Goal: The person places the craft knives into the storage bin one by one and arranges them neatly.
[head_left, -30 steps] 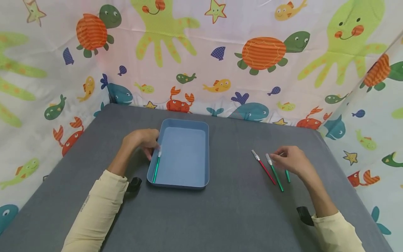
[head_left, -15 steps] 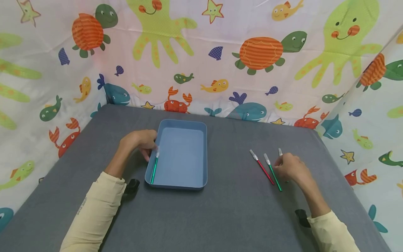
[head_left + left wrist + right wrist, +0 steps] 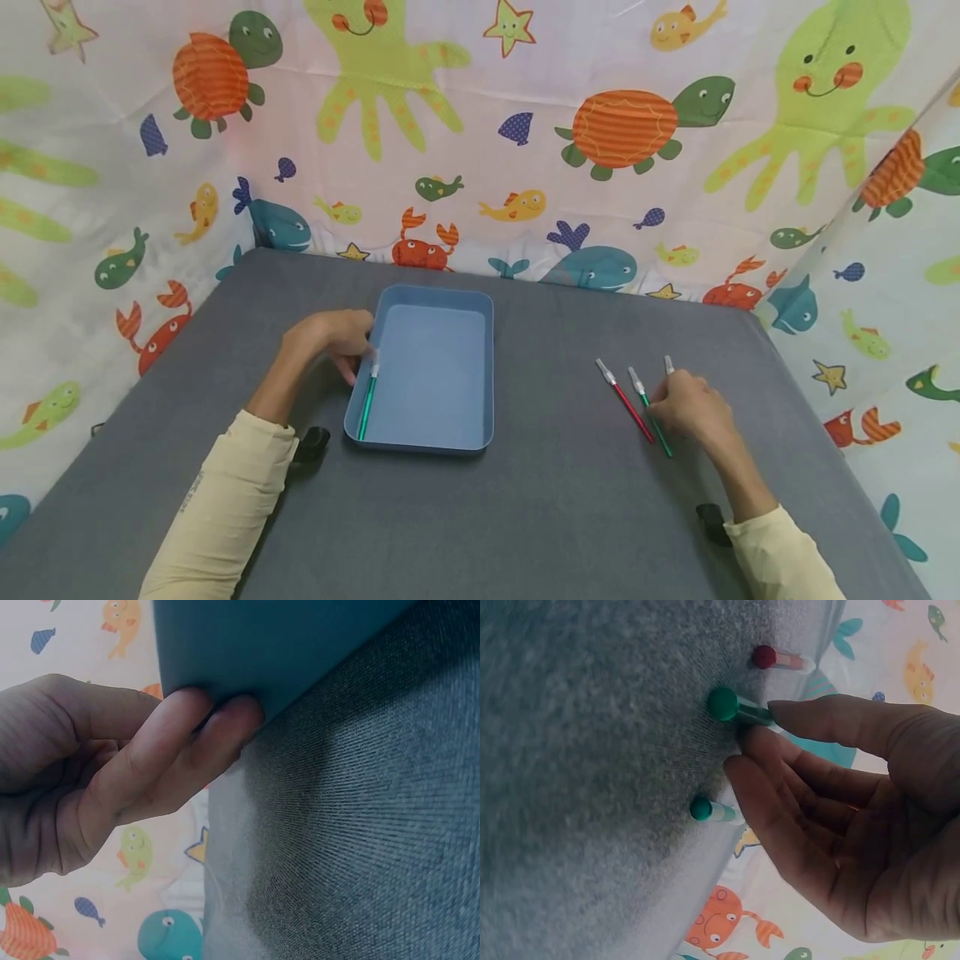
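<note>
Dark print on the cream left sleeve (image 3: pixel 217 508) is too small to read. On the grey cloth-covered table (image 3: pixel 525 517), the right hand (image 3: pixel 693 408) pinches the middle green pen (image 3: pixel 662 437) between a red pen (image 3: pixel 626 401) and an outer green pen (image 3: pixel 714 811). The left hand (image 3: pixel 330 337) pinches the left rim of a blue tray (image 3: pixel 435 375) holding another pen (image 3: pixel 367 408). Behind hangs pale fabric (image 3: pixel 465 187) printed with sea creatures.

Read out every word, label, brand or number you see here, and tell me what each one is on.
Nothing can be read.
Left sleeve: a small dark print near the forearm, too small and blurred to read.
Blue tray, the green pen inside it, red pen, two green pens outside it: no lettering visible.
Patterned backdrop: sea-animal pictures only.
</note>
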Demonstrator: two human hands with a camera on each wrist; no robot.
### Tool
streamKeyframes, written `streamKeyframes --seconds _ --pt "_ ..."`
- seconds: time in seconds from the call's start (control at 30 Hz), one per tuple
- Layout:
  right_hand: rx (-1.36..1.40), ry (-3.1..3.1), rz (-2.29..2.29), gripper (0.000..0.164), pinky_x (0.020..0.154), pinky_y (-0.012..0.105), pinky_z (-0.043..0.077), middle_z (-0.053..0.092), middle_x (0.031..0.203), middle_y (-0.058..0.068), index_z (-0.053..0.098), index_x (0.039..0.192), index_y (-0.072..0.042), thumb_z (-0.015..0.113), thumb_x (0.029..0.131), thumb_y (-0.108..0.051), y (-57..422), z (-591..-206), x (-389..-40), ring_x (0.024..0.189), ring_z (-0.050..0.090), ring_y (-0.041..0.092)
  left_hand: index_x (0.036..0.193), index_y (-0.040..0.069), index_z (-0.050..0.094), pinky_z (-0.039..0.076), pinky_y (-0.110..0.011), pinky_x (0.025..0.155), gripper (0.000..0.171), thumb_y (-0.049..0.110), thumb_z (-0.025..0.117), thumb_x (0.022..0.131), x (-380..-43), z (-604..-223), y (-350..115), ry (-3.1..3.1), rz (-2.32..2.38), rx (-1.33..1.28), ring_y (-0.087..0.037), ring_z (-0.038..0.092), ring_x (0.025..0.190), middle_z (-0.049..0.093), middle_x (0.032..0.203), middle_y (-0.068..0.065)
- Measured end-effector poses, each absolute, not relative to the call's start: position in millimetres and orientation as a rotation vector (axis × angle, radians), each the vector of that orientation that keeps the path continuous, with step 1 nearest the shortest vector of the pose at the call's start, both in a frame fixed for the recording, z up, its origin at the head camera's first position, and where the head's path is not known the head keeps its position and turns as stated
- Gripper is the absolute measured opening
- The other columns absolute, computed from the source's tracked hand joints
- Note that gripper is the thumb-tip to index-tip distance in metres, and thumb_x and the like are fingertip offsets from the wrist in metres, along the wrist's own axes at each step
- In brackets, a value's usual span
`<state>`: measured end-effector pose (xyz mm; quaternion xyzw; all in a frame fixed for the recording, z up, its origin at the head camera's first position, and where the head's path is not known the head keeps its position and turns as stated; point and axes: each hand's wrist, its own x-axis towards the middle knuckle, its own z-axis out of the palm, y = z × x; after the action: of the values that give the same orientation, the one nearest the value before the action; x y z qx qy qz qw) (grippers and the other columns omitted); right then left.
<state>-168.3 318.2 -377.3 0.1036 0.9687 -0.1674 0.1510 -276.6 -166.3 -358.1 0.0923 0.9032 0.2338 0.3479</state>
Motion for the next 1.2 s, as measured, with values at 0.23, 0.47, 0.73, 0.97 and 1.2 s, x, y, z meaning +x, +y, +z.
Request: streamKeyframes --seconds 0.23,0.47,0.73,0.97,1.2 --pt "0.303 2.798 -0.498 0.012 0.053 0.030 0.047 0.065 0.074 0.007 0.075 0.093 0.000 0.072 0.091 -0.012 320 -380 -168 0.066 0.061 0.017 0.135 -0.008 0.047 0.068 -0.034 0.072 0.036 0.011 0.058 0.107 -276 -360 -165 2.352 0.614 0.241 -0.021 0.076 0.070 0.065 0.110 -0.023" --pt "0.298 2.785 -0.508 0.016 0.054 0.030 0.049 0.065 0.076 0.008 0.073 0.095 0.002 0.069 0.092 -0.014 322 -378 -171 0.066 0.063 0.018 0.133 -0.008 0.048 0.068 -0.035 0.073 0.033 0.009 0.057 0.107 -278 -355 -165 2.355 0.613 0.248 -0.022 0.076 0.073 0.063 0.112 -0.024" --pt "0.339 2.774 -0.511 0.019 0.053 0.029 0.046 0.062 0.068 0.005 0.073 0.088 0.000 0.071 0.093 -0.018 323 -374 -172 0.063 0.061 0.017 0.138 -0.010 0.046 0.068 -0.034 0.074 0.038 0.010 0.057 0.107 -278 -354 -165 2.337 0.608 0.246 -0.021 0.076 0.074 0.063 0.115 -0.025" --pt "0.324 2.833 -0.528 0.023 0.052 0.030 0.042 0.060 0.065 0.003 0.075 0.085 -0.002 0.072 0.094 -0.023 315 -364 -170 0.061 0.059 0.017 0.139 -0.011 0.045 0.068 -0.034 0.074 0.040 0.011 0.057 0.107 -278 -358 -165 2.331 0.610 0.250 -0.020 0.077 0.073 0.063 0.116 -0.026" --pt "0.250 2.866 -0.608 0.024 0.052 0.029 0.042 0.058 0.069 0.001 0.073 0.083 -0.003 0.071 0.091 -0.025 301 -358 -171 0.068 0.054 0.018 0.136 -0.009 0.047 0.068 -0.034 0.074 0.038 0.011 0.059 0.107 -278 -361 -168 2.337 0.595 0.240 -0.021 0.077 0.073 0.064 0.114 -0.024"
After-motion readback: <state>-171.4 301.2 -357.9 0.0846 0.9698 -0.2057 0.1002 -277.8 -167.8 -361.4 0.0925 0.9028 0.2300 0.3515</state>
